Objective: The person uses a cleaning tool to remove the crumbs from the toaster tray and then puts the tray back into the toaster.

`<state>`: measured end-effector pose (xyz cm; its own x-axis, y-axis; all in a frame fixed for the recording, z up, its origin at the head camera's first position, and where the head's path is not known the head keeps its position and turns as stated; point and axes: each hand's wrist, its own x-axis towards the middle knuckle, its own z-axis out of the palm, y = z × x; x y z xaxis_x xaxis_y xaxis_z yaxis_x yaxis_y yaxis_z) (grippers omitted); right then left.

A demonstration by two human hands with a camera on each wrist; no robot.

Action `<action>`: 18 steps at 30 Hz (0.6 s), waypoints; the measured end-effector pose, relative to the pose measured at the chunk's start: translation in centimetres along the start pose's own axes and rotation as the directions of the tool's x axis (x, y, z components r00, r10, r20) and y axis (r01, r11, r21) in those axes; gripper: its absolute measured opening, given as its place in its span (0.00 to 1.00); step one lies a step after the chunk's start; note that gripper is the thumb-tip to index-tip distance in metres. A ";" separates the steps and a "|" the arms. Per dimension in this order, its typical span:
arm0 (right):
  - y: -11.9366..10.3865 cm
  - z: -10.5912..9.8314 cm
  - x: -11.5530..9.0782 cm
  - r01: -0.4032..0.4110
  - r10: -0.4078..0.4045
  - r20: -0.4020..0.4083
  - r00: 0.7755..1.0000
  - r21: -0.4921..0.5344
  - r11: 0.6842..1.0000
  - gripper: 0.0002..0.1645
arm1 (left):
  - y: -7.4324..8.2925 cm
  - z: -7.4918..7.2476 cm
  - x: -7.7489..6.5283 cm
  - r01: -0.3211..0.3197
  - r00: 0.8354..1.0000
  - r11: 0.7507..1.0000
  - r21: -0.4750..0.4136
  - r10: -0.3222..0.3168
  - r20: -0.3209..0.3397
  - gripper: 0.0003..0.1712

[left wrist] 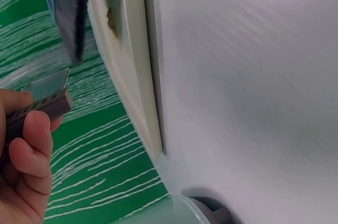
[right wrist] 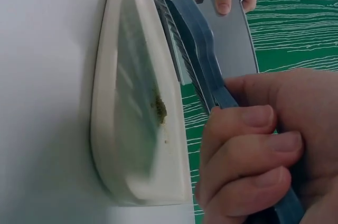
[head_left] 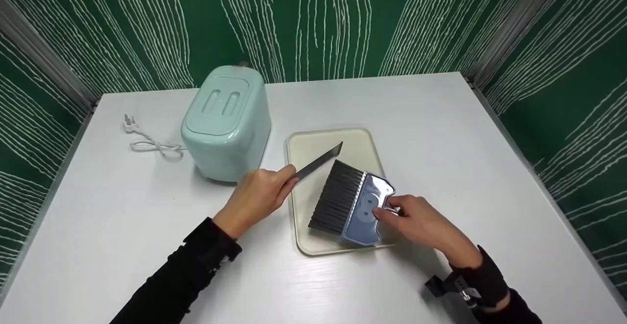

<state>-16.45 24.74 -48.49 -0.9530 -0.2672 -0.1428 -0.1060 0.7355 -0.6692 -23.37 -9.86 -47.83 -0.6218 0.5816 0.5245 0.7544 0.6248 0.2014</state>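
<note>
My left hand [head_left: 257, 194] grips a flat, grey, scraper-like blade [head_left: 321, 161] by its dark handle [left wrist: 45, 109], tilted above the cream tray [head_left: 308, 142]. In my right hand [head_left: 421, 221] is the handle of a blue brush [head_left: 365, 209] with long dark bristles [head_left: 335, 199], which point left toward the blade. The brush hangs over the tray's right side, hiding part of it. A small heap of brownish-green crumbs [right wrist: 160, 109] lies on the tray floor in the right wrist view. Whether the bristles touch the blade is unclear.
A mint-green toaster [head_left: 230, 142] with its lid on stands left of the tray, close to my left hand. Its white cord and plug [head_left: 156, 146] lie farther left on the white table [head_left: 112, 206]. Green walls with white streaks [head_left: 338, 25] stand behind and at both sides.
</note>
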 end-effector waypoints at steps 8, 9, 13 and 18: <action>-0.4 0.0 0.3 0.017 -0.018 0.031 0.999 0.019 1.000 0.19 | 0.0 0.2 -0.1 -0.034 0.999 0.998 0.050 0.035 -0.025 0.12; -0.3 0.0 0.4 0.010 -0.010 0.027 1.000 0.021 1.000 0.19 | 0.0 0.2 -0.1 -0.038 0.999 0.998 0.053 0.039 -0.026 0.12; 0.2 -0.3 0.7 -0.027 0.026 0.013 1.000 0.031 0.999 0.17 | 0.0 0.3 -0.1 -0.051 0.998 0.997 0.055 0.053 -0.038 0.13; 0.6 -0.6 0.8 -0.069 0.070 -0.016 0.997 0.061 0.996 0.18 | 0.0 0.4 -0.2 -0.055 0.997 0.997 0.060 0.058 -0.042 0.13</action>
<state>-17.44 25.32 -48.55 -0.9625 -0.2048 -0.1779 -0.0221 0.7129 -0.7009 -23.34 -9.81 -48.29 -0.5678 0.5943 0.5696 0.7735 0.6219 0.1223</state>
